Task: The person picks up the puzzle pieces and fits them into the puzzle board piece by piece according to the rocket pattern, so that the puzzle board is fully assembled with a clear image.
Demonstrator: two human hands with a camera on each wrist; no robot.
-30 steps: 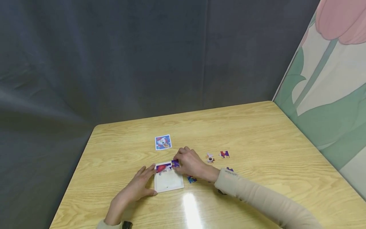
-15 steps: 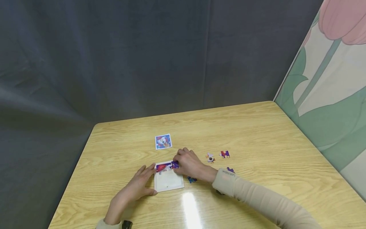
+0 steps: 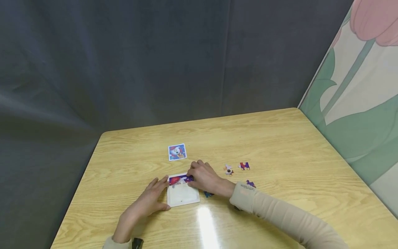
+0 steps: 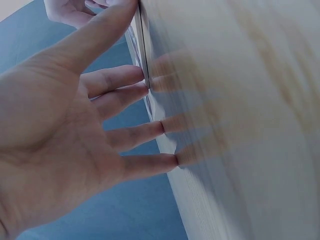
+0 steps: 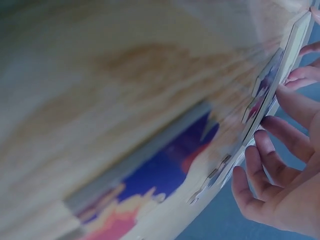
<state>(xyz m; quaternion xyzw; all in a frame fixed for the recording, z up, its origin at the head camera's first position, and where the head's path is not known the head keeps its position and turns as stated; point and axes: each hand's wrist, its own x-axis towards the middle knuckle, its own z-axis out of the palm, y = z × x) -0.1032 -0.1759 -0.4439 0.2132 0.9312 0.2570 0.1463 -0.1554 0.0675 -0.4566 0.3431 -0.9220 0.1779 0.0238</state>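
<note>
A white square puzzle tray [image 3: 183, 197] lies on the table, with joined pieces [image 3: 175, 181] showing a red shape and purple background along its top left. My left hand [image 3: 147, 200] steadies the tray's left side, thumb at the lower corner and fingers near the upper one. In the left wrist view the left hand's fingers [image 4: 134, 136] are spread and straight, tips down at the tabletop. My right hand [image 3: 205, 178] pinches a purple puzzle piece [image 3: 189, 178] at the tray's top right, partly covering it. A blue puzzle piece [image 3: 208, 194] shows just beneath the right hand.
Right of the tray lie several loose pieces: a whitish one [image 3: 228, 169], a red and purple one [image 3: 244, 166] and a purple one [image 3: 250, 183]. Behind the tray is a small picture card [image 3: 177, 152]. A dark curtain [image 3: 161, 62] hangs beyond the table.
The purple piece in my right hand has shifted slightly left and lined up against the joined pieces in the tray's top row. My left hand keeps its place at the tray.
</note>
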